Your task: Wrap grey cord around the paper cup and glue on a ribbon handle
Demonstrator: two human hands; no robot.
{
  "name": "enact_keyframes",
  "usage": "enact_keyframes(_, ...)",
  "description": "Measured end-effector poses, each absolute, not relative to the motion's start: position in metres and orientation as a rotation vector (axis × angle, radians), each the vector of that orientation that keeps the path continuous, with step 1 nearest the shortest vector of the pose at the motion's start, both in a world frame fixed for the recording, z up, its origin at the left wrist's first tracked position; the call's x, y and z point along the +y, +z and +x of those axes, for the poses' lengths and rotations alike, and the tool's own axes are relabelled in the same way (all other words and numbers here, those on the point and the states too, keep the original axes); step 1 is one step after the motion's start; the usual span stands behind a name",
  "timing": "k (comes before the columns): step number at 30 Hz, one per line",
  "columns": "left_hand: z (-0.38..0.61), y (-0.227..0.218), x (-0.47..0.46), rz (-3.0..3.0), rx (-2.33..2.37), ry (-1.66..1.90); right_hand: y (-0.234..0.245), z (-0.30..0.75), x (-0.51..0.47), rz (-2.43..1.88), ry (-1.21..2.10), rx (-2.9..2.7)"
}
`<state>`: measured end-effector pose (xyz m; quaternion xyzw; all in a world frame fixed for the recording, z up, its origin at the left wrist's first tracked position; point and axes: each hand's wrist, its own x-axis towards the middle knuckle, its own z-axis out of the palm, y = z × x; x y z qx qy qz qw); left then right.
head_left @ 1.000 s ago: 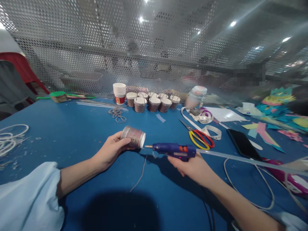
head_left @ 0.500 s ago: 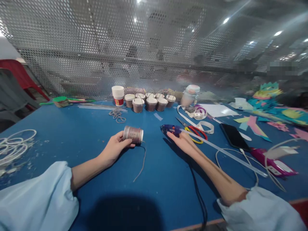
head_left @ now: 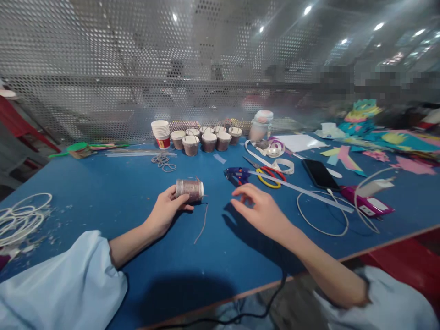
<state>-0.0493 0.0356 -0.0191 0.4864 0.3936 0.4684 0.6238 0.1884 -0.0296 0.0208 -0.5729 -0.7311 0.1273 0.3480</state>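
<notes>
My left hand (head_left: 168, 208) grips a paper cup (head_left: 190, 189) wrapped in brown cord, lying on its side with its white rim turned right. A loose end of cord (head_left: 203, 224) trails from it toward me. My right hand (head_left: 259, 208) is in the air with bent fingers apart, holding nothing. Just beyond it a dark blue glue gun (head_left: 238, 173) rests on the table, a long clear glue stick (head_left: 302, 191) running out of its back. Red and yellow scissors (head_left: 270, 176) lie beside the gun, partly under the glue stick.
Several wrapped cups with handles (head_left: 190, 145) stand at the back beside a stack of paper cups (head_left: 160, 134). A coil of cord (head_left: 163, 162) lies before them. To the right are a measuring tape (head_left: 285, 166), a phone (head_left: 319, 173) and a white cable (head_left: 323, 233). White cord (head_left: 24, 220) lies left.
My right hand has let go of the glue gun and moved back toward me, its fingers apart. The left hand still holds the cup. The view has turned slightly right.
</notes>
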Motion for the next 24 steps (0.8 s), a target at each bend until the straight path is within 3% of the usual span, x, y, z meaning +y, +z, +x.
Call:
enact_keyframes(12, -0.051, -0.016, 0.033, 1.197, 0.95, 1.039, -0.008, 0.146, 0.018, -1.399, 0.37, -2.044)
enact_keyframes(24, -0.051, -0.001, 0.025, 1.458, 1.122, 0.912, -0.005, 0.148, 0.017, -1.058, -0.501, -2.3)
